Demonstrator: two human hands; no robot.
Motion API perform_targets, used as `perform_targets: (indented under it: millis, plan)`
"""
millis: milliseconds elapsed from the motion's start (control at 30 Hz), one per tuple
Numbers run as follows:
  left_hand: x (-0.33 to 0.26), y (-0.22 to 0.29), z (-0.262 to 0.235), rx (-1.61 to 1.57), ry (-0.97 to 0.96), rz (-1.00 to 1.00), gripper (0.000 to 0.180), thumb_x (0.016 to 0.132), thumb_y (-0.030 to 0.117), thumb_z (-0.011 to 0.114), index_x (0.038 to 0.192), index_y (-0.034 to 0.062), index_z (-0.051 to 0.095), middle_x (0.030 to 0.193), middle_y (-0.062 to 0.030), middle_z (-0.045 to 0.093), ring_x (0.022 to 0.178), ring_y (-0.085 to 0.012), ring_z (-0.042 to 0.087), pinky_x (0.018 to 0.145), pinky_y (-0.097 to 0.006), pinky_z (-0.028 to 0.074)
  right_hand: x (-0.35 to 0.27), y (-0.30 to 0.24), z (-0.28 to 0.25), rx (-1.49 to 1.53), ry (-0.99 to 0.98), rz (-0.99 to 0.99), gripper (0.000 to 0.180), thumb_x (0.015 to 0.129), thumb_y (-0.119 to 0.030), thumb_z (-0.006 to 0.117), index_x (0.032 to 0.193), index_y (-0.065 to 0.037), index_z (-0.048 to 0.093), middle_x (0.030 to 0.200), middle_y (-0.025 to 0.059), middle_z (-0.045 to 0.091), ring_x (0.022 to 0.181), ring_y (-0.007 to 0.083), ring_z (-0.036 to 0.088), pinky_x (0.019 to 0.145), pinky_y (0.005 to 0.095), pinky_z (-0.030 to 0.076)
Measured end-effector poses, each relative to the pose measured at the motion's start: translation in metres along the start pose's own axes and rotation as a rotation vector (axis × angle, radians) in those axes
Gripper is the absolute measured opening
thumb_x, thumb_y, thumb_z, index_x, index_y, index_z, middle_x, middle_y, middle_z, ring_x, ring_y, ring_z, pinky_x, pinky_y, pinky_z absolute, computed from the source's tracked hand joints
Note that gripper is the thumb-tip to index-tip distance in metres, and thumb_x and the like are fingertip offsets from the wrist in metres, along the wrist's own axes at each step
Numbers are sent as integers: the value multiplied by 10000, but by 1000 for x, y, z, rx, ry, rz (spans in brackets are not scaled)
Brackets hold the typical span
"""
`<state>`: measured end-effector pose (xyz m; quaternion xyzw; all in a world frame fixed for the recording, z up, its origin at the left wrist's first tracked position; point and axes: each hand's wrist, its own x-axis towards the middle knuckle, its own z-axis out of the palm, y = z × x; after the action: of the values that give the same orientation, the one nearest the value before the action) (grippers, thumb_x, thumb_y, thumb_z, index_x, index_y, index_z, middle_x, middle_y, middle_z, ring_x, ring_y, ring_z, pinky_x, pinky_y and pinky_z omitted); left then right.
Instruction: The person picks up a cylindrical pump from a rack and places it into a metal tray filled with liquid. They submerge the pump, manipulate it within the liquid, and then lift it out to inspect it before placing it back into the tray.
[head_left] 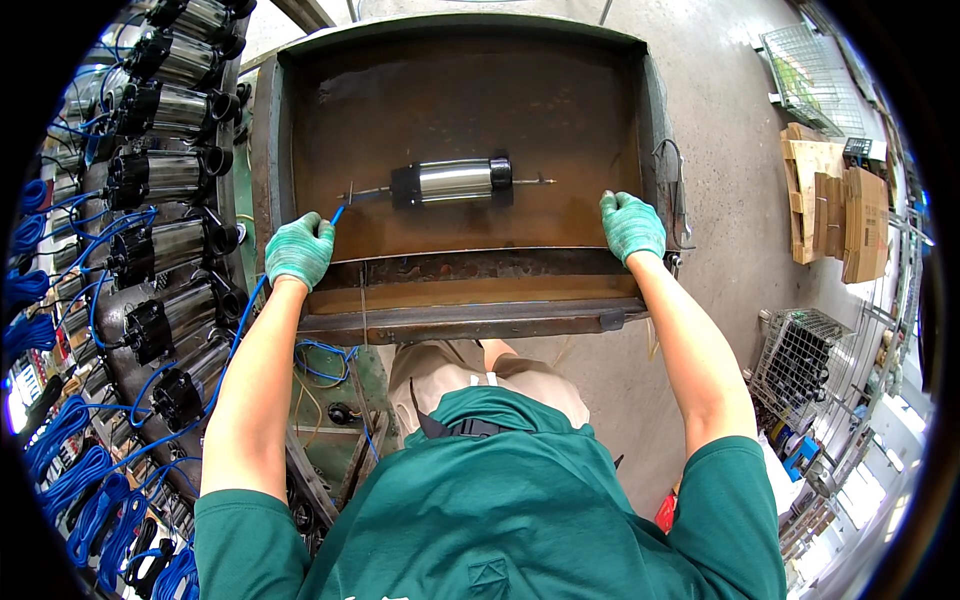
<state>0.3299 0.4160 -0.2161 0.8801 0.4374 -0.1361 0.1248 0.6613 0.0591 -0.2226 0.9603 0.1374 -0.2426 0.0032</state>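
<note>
My gloved left hand point(298, 250) is closed around the blue cable point(243, 310) at the near-left rim of the rusty steel tray point(640, 110), and my right hand point(632, 226) rests curled on the near-right rim, holding nothing. The steel-bodied pump motor point(452, 182) lies on its side mid-tray, well apart from both hands. I judge I'm feeding its lead; next calls for steady cable control.

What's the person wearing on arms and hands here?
Both the left hand and the right hand wear green knit gloves that end at the wrist. Forearms are bare. A dark green short-sleeved shirt covers the shoulders and upper arms. No watch, bands or markings show on either arm.
</note>
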Motion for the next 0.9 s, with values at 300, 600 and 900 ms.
perform_targets:
  millis: [300, 600, 900]
  plan:
    - [-1, 1, 1, -5, 8, -4, 293, 960, 392, 608, 958, 124, 727, 922, -212, 719, 920, -457, 675, 797, -550, 537, 0, 1, 0, 1, 9, -7, 483, 1043, -501, 439, 1152, -142, 742, 1160, 193, 733, 1110, 418, 678, 972, 521, 535]
    - [-1, -11, 18, -133, 227, 120, 198, 937, 276, 649, 1067, 135, 697, 1082, -156, 716, 972, -402, 692, 829, -500, 551, 0, 0, -7, 25, -24, 13, 479, 1054, -489, 417, 1138, -140, 735, 1137, 196, 738, 1092, 410, 690, 957, 516, 546]
    - [16, 79, 35, -499, 57, 444, 215, 882, 94, 717, 1087, 41, 683, 1010, -144, 702, 917, -279, 690, 857, -392, 555, -3, 8, -16, 137, -72, 10, 453, 1055, -454, 426, 1154, -140, 737, 1136, 173, 749, 1079, 386, 706, 951, 505, 555]
